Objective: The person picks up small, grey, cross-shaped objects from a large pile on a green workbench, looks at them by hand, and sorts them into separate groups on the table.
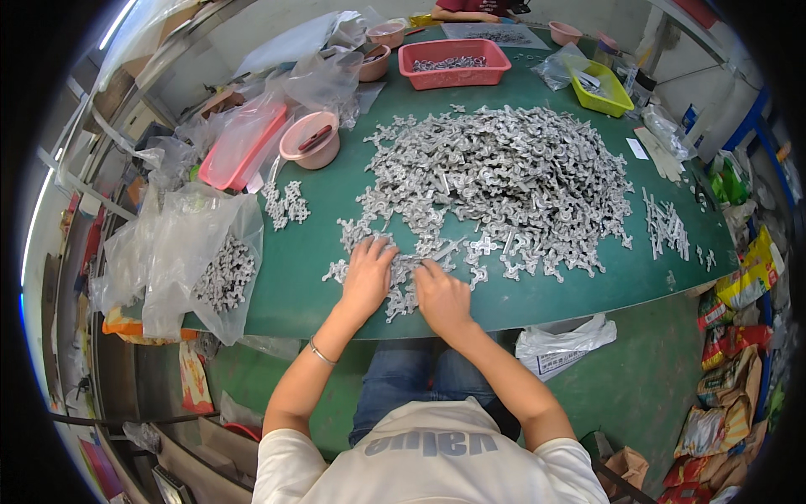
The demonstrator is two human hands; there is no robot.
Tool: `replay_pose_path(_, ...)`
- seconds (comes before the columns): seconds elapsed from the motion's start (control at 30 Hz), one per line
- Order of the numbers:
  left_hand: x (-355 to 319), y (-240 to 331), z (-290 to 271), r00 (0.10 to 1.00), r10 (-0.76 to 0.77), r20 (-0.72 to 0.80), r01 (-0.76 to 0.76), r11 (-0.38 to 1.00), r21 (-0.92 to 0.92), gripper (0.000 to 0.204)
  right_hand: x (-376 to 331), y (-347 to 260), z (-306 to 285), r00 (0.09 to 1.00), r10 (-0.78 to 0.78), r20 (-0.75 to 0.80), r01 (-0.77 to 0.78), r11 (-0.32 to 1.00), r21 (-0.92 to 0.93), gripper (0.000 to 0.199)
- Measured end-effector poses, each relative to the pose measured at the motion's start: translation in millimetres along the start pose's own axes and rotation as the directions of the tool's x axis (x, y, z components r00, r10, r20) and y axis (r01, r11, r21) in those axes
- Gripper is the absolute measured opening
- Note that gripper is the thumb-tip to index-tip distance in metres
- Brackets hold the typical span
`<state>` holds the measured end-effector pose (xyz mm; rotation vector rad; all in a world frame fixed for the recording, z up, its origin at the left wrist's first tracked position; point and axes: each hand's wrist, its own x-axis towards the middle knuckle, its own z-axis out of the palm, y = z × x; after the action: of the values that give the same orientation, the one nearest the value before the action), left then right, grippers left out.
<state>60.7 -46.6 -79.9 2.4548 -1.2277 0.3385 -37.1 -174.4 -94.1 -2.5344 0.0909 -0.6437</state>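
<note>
Small grey cross-shaped metal castings [495, 172] make a big heap on the green table, with a thinner spread of castings [401, 301] between my hands near the front edge. My left hand [367, 273] lies over that spread, fingers bent down and pressed onto the pieces; what is under the fingertips is hidden. Just to its right, my right hand [443, 299] is closed in a pinch among the castings. A thin grey strip [451, 249] juts out beside its fingertips, but I cannot tell whether they grip it.
Left stand a pink bowl [311, 141] with a red-handled tool, a pink tray [245, 151] and a plastic bag [227, 273] of castings. A pink basin [453, 64] and a yellow basket [601, 91] are farther back. Thin metal sticks [664, 225] lie right. A person [474, 10] sits opposite.
</note>
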Motion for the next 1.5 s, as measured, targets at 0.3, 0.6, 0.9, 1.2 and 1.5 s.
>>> replay_pose_path(0.3, -23.8, 34.0, -25.4, 0.959, -0.220, -0.177, 0.165, 0.945, -0.281, 0.033, -11.5, 8.7, -34.3, 0.749, 0.574, 0.331, -0.521, 0.202, 0.829, 0.013)
replay_pose_path(0.6, -43.7, 68.6, -45.8, 0.958, -0.270, 0.093, 0.201, 0.409, -0.890, 0.026, -29.7, -30.0, -61.5, 0.746, 0.501, 0.439, -0.514, 0.014, 0.858, 0.011)
replay_pose_path(0.9, -55.7, 69.9, -63.8, 0.913, -0.327, 0.243, 0.263, 0.019, -0.965, 0.015, -35.8, -56.2, -83.2, 0.849, 0.469, 0.243, -0.443, 0.381, 0.812, 0.013)
replay_pose_path(1.2, -63.1, 73.2, -68.8, 0.860, -0.285, 0.424, 0.348, -0.283, -0.894, 0.011, -42.3, -56.4, -87.3, 0.819, 0.431, 0.380, -0.466, 0.111, 0.878, 0.013)
replay_pose_path(1.5, -65.2, 77.4, -74.5, 0.842, -0.269, 0.468, 0.387, -0.302, -0.871, 0.015, -43.5, -56.8, -88.4, 0.804, 0.402, 0.438, -0.456, -0.058, 0.888, 0.015)
